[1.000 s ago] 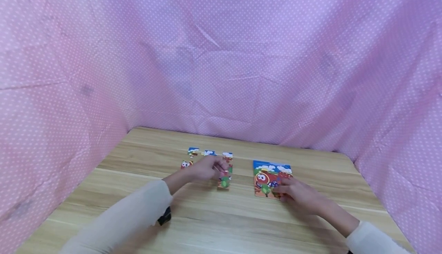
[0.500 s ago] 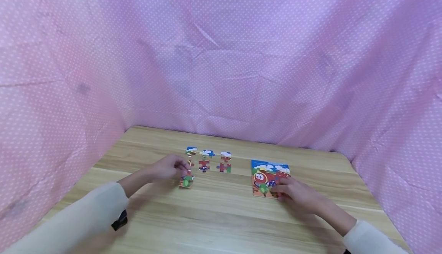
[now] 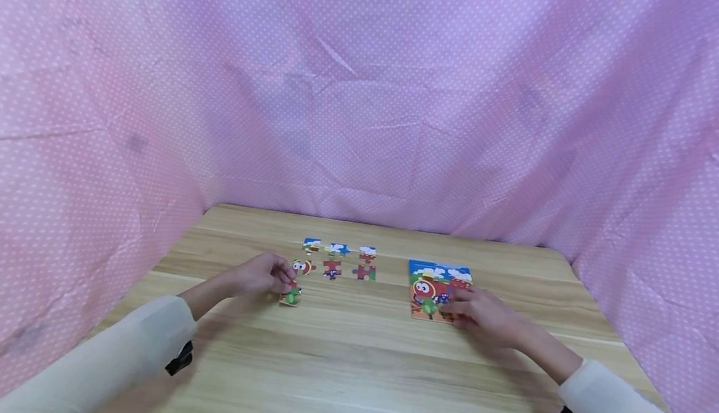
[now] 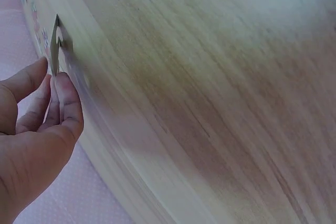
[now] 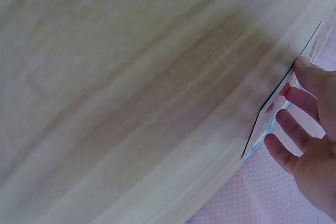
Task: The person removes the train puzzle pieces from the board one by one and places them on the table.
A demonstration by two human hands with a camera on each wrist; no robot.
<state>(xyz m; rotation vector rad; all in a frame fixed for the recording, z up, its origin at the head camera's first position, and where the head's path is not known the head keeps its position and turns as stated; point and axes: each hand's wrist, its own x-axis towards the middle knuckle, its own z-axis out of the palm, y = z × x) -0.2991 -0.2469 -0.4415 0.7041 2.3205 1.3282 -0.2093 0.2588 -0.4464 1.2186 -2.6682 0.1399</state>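
My left hand (image 3: 261, 274) pinches a jigsaw piece (image 3: 290, 296) with a green figure between thumb and fingertips. The left wrist view shows that piece (image 4: 56, 38) edge-on, tilted up from the table. Beyond it lie several loose jigsaw pieces in two spaced rows, among them a goggle-eyed face piece (image 3: 301, 267) and a purple-figure piece (image 3: 332, 270). My right hand (image 3: 489, 316) rests on the lower right of a picture card (image 3: 425, 276) with a similar cartoon, covering that corner. In the right wrist view the thumb (image 5: 310, 74) touches the card's near edge, fingers spread loosely.
A wooden table (image 3: 337, 363) carries everything. Pink dotted cloth (image 3: 359, 120) hangs behind it and along both sides. A black strap-like object (image 3: 180, 359) is under the left sleeve.
My left hand has moved left from the right side of the loose pieces to their lower left, carrying the green-figure piece. The right hand stays on the card.
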